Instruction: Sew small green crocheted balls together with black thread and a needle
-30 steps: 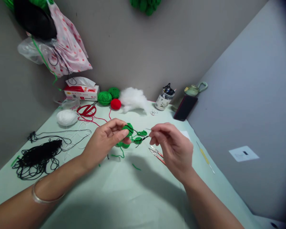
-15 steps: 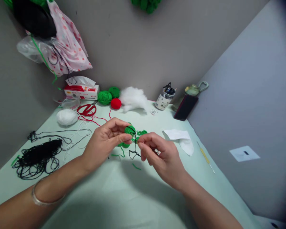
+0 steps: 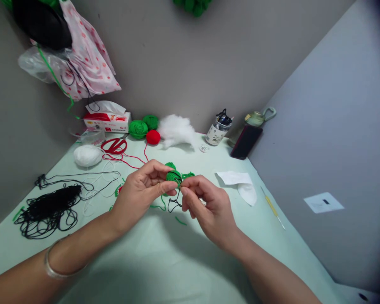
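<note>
Between the thumb and fingers of my left hand [image 3: 142, 190] is a small green crocheted piece [image 3: 173, 175]. A strand of black yarn [image 3: 175, 204] runs across that piece and hangs below it in a loose tangle. My right hand [image 3: 205, 198] is closed in a pinch on the black yarn, right beside the green piece; its fingertips hide the exact grip. Something small and shiny shows under the right fingers, too little to name. More green yarn work [image 3: 187, 175] lies behind the hands, and a short green yarn scrap [image 3: 180, 221] is on the table below them.
At left lie a black yarn skein [image 3: 50, 207], a white yarn ball [image 3: 88, 156] and red scissors [image 3: 114, 146]. Behind are green balls [image 3: 138, 129], a red ball [image 3: 153, 137], stuffing [image 3: 177, 131] and a jar [image 3: 218, 131]. A phone [image 3: 247, 141], white cloth [image 3: 240, 183] and yellow-handled hook [image 3: 270, 202] are right.
My right fingertips have moved slightly left, closer to the green piece. My left hand has tilted the piece a little. A red and green crocheted bit now shows beside my left wrist.
</note>
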Motion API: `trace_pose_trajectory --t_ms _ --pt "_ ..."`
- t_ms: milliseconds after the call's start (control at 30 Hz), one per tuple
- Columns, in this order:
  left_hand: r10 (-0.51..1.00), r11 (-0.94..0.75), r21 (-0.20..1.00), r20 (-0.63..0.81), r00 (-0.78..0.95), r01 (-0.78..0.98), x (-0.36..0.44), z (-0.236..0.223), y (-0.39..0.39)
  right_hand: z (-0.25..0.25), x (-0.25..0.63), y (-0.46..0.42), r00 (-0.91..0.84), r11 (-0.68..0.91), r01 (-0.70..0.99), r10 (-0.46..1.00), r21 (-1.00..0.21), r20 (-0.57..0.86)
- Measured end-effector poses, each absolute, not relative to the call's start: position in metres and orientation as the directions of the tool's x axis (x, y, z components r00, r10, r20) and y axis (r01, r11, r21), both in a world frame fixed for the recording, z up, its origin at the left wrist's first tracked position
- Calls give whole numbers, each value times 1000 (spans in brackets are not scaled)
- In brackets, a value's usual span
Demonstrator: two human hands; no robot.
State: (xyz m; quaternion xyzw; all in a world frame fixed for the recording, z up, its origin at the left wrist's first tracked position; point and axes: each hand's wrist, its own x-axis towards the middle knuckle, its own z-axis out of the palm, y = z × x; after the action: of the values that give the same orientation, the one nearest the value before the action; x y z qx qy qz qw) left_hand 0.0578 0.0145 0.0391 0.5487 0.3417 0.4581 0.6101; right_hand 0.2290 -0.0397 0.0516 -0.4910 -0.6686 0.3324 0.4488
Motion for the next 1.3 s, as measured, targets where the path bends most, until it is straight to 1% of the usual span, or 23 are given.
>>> trace_pose_trajectory --t_ms 167,267,333,433,500,567,667,767,800,867,967,1033,1100,1200,1300 --pt "921 39 979 43 388 -201 58 38 14 44 231 -34 -117 300 266 953 -916 278" --pt "920 44 978 39 391 -202 55 39 14 43 232 -29 -95 342 329 939 -880 329" --pt "923 33 979 48 382 -203 55 38 14 43 231 -28 -67 333 340 941 -880 330" --pt "932 -4 981 74 356 -192 56 37 13 44 228 -26 -26 218 216 976 -952 218" --pt "939 -69 987 114 324 -148 58 35 12 45 227 -25 -20 132 132 991 -982 131" --pt "938 -147 986 166 306 -84 58 31 12 46 228 -24 -27 73 84 997 -994 71" --pt "922 -215 976 212 324 -27 57 25 16 50 229 -25 -89 28 44 996 -999 24" --pt "915 -239 971 232 331 -20 55 21 21 54 232 -27 -177 30 23 984 -999 26" --pt "912 -246 969 237 335 -15 55 20 22 55 233 -28 -182 55 51 982 -997 45" --pt "903 -254 967 237 357 2 55 20 22 55 235 -30 -164 144 189 980 -971 113" --pt "887 -252 968 227 402 9 57 21 20 54 240 -31 -182 253 468 965 -847 188" --pt "883 -267 963 237 405 18 57 20 18 54 243 -29 -190 295 578 956 -761 225" --pt "873 -317 947 271 405 49 58 19 18 55 245 -28 -180 333 610 942 -720 283" --pt "826 -442 891 363 430 97 57 16 19 54 244 -27 -195 402 602 912 -690 361" --pt "763 -553 822 434 479 135 57 12 21 52 241 -27 -241 493 621 860 -609 450"
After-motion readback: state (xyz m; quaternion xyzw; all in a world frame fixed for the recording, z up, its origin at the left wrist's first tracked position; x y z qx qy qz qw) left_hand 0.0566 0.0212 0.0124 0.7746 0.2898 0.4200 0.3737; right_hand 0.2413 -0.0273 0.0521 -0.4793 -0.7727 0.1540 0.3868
